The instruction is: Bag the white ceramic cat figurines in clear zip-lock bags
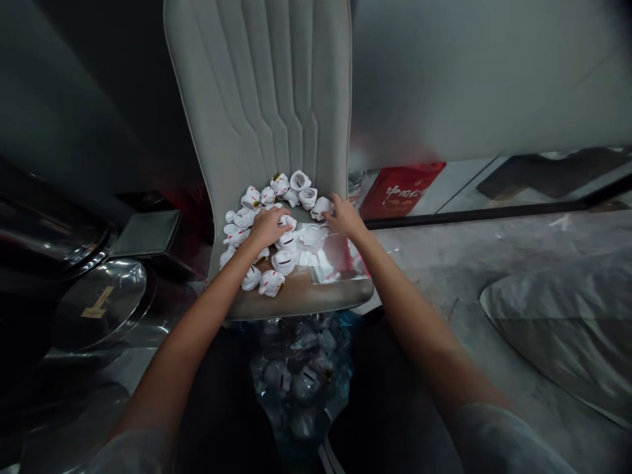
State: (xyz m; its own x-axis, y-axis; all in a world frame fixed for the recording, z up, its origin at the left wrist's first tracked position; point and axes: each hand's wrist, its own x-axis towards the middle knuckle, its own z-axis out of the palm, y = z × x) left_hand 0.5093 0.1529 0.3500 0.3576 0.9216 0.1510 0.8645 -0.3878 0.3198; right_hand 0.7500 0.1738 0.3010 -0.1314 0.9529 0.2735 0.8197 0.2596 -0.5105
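Several small white cat figurines with red markings, some with a dark slot, lie on the seat of a grey padded chair (257, 299). My left hand (268, 226) is among them, its fingers curled round a white cat figurine (287, 222) that they partly hide. Farther right, my right hand (344, 216) has its thumb and fingers closed on another white figurine (321, 208) at the seat's right side. Between and below my hands lie clear plastic bags (323, 263). One figurine (271, 283) rests near the front edge, with a slotted one (283, 262) behind it.
A clear plastic bag (301, 382) holding more white figurines is between my legs, below the seat. Left of the chair are a shiny metal bin (101, 303) and a dark box (148, 232). A red bag (402, 191) leans against the wall; grey fabric (563, 322) lies at right.
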